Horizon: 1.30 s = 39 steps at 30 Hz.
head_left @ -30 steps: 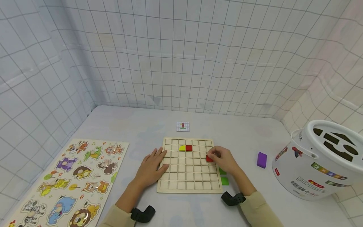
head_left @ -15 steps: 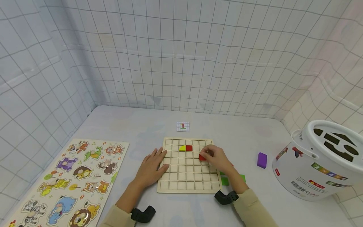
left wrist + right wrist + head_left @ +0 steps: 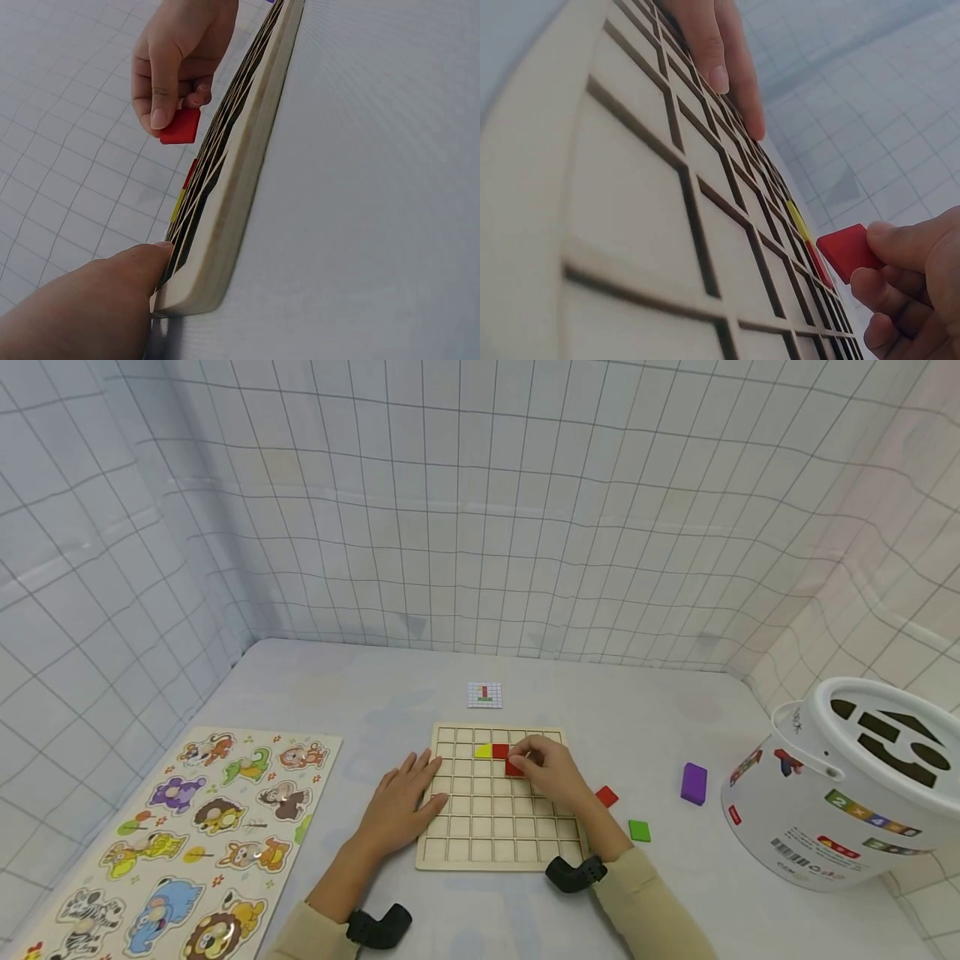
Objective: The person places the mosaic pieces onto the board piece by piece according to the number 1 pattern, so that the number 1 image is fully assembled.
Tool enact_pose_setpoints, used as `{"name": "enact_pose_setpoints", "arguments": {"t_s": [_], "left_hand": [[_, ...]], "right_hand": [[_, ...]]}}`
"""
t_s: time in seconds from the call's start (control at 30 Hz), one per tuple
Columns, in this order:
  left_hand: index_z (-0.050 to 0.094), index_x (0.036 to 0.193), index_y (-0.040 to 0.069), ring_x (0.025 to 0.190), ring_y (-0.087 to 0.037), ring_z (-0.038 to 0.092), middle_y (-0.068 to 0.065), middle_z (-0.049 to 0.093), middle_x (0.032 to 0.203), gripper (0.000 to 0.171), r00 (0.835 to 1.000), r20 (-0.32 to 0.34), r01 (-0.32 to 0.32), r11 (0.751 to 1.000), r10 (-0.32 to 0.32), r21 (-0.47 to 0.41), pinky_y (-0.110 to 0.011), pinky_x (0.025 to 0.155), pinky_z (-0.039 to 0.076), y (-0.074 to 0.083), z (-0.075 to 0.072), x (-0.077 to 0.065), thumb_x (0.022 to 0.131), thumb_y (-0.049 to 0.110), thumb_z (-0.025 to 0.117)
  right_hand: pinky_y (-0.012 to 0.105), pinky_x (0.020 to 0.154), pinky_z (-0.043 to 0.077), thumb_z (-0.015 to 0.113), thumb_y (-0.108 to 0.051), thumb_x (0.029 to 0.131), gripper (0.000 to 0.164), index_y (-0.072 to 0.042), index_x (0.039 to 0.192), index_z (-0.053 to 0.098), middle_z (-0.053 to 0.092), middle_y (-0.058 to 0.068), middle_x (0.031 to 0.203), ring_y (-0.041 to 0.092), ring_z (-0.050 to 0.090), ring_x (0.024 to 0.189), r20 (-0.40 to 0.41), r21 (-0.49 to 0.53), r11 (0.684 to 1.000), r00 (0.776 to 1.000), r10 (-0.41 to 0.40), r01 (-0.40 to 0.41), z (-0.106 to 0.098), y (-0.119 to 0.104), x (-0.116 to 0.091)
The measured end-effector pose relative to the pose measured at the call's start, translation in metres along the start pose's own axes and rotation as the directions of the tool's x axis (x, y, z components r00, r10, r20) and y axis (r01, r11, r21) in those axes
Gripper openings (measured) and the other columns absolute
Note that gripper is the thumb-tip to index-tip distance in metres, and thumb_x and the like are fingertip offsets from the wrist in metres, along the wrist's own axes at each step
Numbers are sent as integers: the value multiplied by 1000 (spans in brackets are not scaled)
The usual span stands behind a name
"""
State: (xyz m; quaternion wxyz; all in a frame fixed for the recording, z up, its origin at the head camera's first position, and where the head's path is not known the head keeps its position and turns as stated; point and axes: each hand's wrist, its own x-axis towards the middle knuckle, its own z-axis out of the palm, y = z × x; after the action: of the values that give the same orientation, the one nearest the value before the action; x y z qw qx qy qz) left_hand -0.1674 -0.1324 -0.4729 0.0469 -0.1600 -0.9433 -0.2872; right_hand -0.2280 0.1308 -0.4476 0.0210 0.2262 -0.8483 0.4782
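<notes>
My right hand (image 3: 551,770) pinches a red square tile (image 3: 847,251) between thumb and fingers. In the left wrist view this tile (image 3: 180,127) hangs tilted above the wooden grid board (image 3: 491,827). Set in the board's second row are a yellow triangular piece (image 3: 483,751) and another red square (image 3: 499,751), side by side. The held tile is just below and right of that red square in the head view. My left hand (image 3: 400,806) lies flat at the board's left edge, fingers extended, thumb on the border.
Right of the board lie a loose red tile (image 3: 607,796), a green tile (image 3: 639,831) and a purple block (image 3: 693,783). A white bucket (image 3: 825,814) stands far right. Behind the board is a small pattern card (image 3: 484,695). An animal puzzle (image 3: 251,810) covers the left side.
My right hand has carried the red tile leftward across the board toward the set pieces. Its forearm now covers the green tiles beside the board and exposes a red and a green one. Left hand unmoved.
</notes>
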Motion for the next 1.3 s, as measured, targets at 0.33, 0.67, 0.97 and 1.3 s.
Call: {"name": "enact_pose_setpoints", "arguments": {"t_s": [0.33,0.67,0.97,1.3], "left_hand": [[41,148,1,143,-39,23,-20,34,153,63,1000,-17,-15,1000,15,1,-59,111,20,0,0,-1,97,35,56],[41,148,1,143,-39,24,-20,34,153,62,1000,-11,-15,1000,15,9,-59,112,20,2,-1,-2,98,34,56],[42,147,1,143,-40,25,-21,35,152,61,1000,-18,-16,1000,16,10,-59,111,20,1,0,-1,98,34,56],[41,148,1,143,-39,24,-20,34,153,62,1000,-12,-14,1000,14,9,-59,112,20,0,0,0,97,34,56]], "right_hand": [[25,62,45,67,-15,94,9,-6,96,70,62,-2,82,13,52,68,32,6,1000,999,22,-22,10,-1,7],[26,62,44,67,-12,93,5,-7,94,69,61,-3,79,13,51,68,20,-22,999,999,31,-30,15,2,7],[27,63,45,66,-9,94,4,-8,95,70,61,-4,79,12,52,69,3,-32,999,1000,30,-30,16,2,7],[28,64,45,65,-7,93,6,-10,94,70,61,-5,81,13,51,70,-9,-72,996,999,45,-45,17,1,7]]}}
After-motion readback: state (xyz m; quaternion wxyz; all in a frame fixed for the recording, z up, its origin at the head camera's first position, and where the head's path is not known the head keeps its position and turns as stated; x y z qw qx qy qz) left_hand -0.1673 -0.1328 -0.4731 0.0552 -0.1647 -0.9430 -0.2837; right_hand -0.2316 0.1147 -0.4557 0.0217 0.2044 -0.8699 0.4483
